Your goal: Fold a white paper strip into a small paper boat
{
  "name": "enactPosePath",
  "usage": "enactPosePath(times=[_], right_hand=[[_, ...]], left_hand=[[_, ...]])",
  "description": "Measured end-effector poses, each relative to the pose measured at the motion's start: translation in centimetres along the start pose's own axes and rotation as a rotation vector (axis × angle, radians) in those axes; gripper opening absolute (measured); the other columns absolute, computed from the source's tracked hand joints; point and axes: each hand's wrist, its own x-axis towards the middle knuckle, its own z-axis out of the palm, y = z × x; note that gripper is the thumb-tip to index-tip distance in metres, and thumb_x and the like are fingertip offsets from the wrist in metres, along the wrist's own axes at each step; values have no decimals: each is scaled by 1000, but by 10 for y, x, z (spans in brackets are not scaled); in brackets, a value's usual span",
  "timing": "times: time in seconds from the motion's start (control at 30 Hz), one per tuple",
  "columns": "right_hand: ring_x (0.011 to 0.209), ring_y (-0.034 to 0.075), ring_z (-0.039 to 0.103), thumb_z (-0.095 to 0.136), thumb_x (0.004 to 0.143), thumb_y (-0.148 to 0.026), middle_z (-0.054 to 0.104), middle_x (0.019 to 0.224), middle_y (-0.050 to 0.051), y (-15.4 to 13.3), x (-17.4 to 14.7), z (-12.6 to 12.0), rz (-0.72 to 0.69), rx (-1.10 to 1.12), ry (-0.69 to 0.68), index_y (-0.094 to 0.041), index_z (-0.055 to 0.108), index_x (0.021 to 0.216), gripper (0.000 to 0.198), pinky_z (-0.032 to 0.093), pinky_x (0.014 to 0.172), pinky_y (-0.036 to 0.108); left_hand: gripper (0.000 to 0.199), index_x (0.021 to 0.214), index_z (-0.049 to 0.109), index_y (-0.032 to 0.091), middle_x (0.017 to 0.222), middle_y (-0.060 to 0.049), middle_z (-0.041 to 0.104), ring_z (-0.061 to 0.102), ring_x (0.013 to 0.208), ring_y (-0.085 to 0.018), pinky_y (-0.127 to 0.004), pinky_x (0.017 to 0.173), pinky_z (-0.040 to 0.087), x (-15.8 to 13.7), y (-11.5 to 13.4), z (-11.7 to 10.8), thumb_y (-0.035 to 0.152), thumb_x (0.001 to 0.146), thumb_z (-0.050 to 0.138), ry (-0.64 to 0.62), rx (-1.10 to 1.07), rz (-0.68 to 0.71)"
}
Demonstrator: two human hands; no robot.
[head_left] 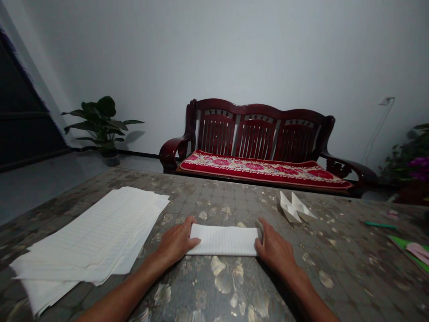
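A folded sheet of lined paper (228, 240) lies lengthwise across the table in front of me, its long crease toward me. My left hand (179, 239) grips its left end, thumb on top and fingers behind the edge. At the right end my right hand (274, 245) pinches the paper in the same way, fingers curled around the far corner. Beyond my right hand stands a folded white paper shape (295, 209) with two pointed peaks. A loose stack of lined paper sheets (97, 232) spreads out to the left of my left arm.
The table (214, 290) wears a grey shell-patterned cover. Toward its right side lie a green pen-like stick (380, 225) and a green-and-pink flat item (414, 252). A dark red wooden bench (254, 134) stands behind, with a potted plant (103, 123) at the left.
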Motion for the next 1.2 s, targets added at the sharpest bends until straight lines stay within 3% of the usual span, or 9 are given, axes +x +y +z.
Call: enactPosePath(times=[0.07, 0.2, 0.33, 0.73, 0.93, 1.2], right_hand=[[102, 27, 66, 51, 86, -22, 68, 121, 13, 3, -1, 6, -34, 41, 24, -19, 40, 145, 61, 44, 76, 33], [94, 23, 65, 48, 87, -18, 69, 105, 8, 8, -4, 13, -101, 83, 55, -19, 52, 133, 46, 43, 77, 30], [98, 21, 62, 47, 87, -11, 65, 104, 7, 7, -7, 14, -212, 35, 89, -22, 62, 121, 39, 42, 80, 27], [92, 22, 59, 50, 96, -19, 64, 102, 6, 4, -10, 14, -422, -41, 63, -31, 68, 121, 33, 38, 76, 28], [92, 20, 59, 48, 94, -15, 64, 102, 6, 0, -9, 9, -411, -17, 28, -29, 69, 118, 35, 38, 76, 26], [96, 22, 55, 46, 97, -23, 62, 103, 7, -18, -14, 7, -349, -46, 77, -25, 69, 111, 27, 37, 82, 30]], left_hand=[[38, 117, 52, 22, 89, -2, 69, 67, 86, -24, -28, 67, 40, 1, 0, -1, 32, 81, 59, -6, -9, 1], [38, 115, 53, 23, 89, -2, 70, 67, 86, -25, -29, 65, 38, 3, 0, -2, 31, 79, 60, -23, 6, 4], [37, 116, 52, 24, 92, -2, 71, 68, 88, -25, -29, 67, 40, 3, -1, -1, 30, 80, 60, -33, 30, -4], [38, 134, 46, 23, 111, -6, 73, 69, 103, -25, -33, 83, 46, -1, -3, 13, 24, 96, 45, 67, 87, 15], [37, 134, 49, 24, 100, -5, 75, 70, 98, -24, -32, 82, 46, -3, -5, 21, 23, 97, 44, 151, 75, 18], [35, 131, 52, 26, 115, -5, 73, 69, 103, -24, -31, 83, 47, -2, -3, 27, 20, 98, 42, 189, 119, 46]])
